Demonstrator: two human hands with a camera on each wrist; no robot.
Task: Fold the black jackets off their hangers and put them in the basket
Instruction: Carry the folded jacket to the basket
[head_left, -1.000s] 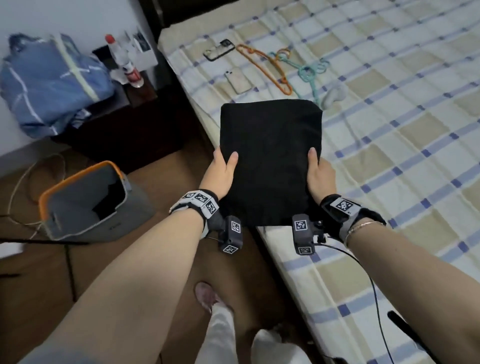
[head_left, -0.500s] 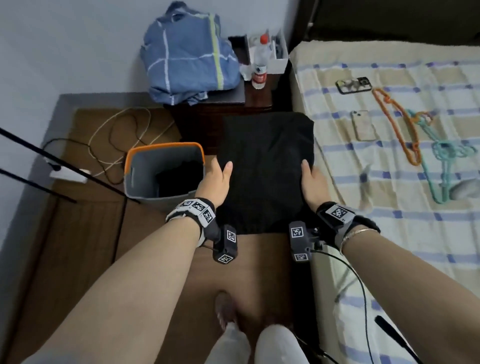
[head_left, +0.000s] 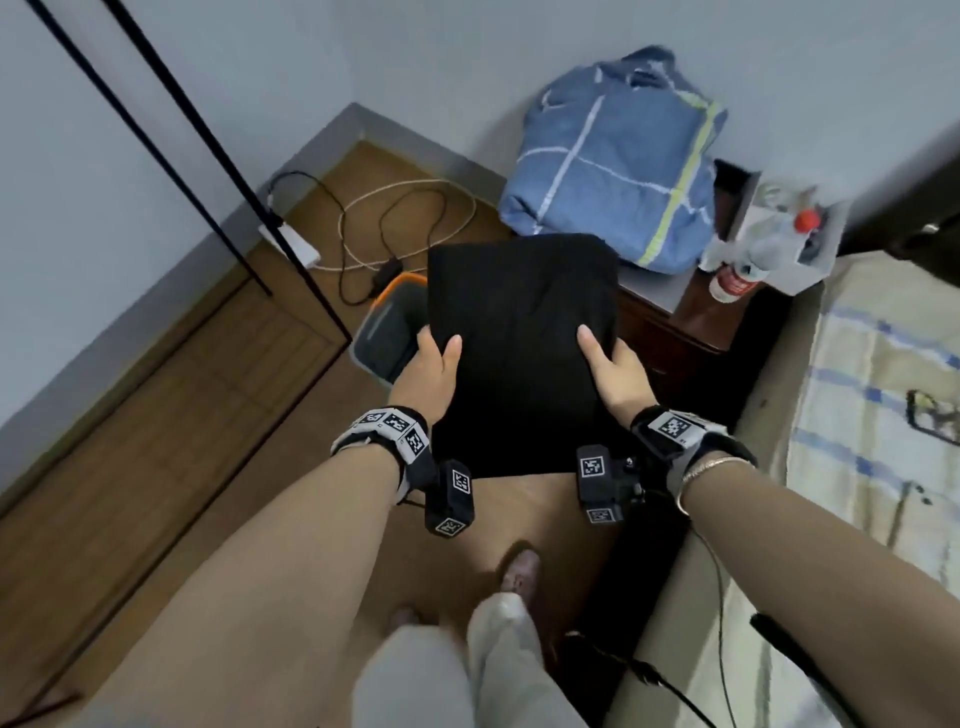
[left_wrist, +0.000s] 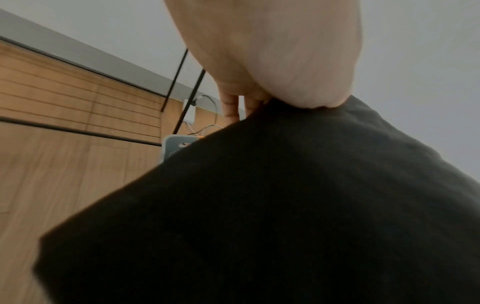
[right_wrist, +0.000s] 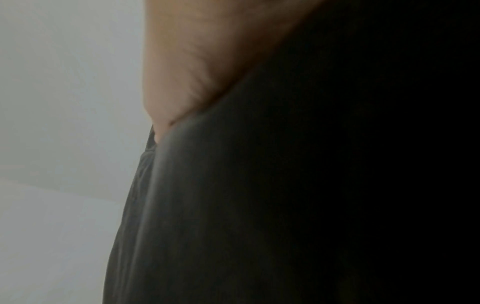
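Thumbs lay on top and fingers underneath as the left hand (head_left: 431, 371) and right hand (head_left: 618, 374) grasped the folded black jacket (head_left: 522, 353) by its side edges, carried flat in the air above the orange-rimmed basket (head_left: 387, 332) on the wooden floor (head_left: 156, 441).

- The folded jacket (head_left: 519, 353) is held in the air between the left hand (head_left: 428, 376) and the right hand (head_left: 615, 376), one on each side edge.
- The basket (head_left: 384, 332) stands on the floor (head_left: 156, 441) below the jacket's left part (mostly hidden by it).
- A power strip (head_left: 291, 244) and cables (head_left: 395, 223) lie behind the basket, by the wall.
- The nightstand (head_left: 691, 306) stands right of the basket, a bundle (head_left: 618, 156) and a bottle (head_left: 748, 260) on it.
- The bed (head_left: 857, 441) lies at the far right.
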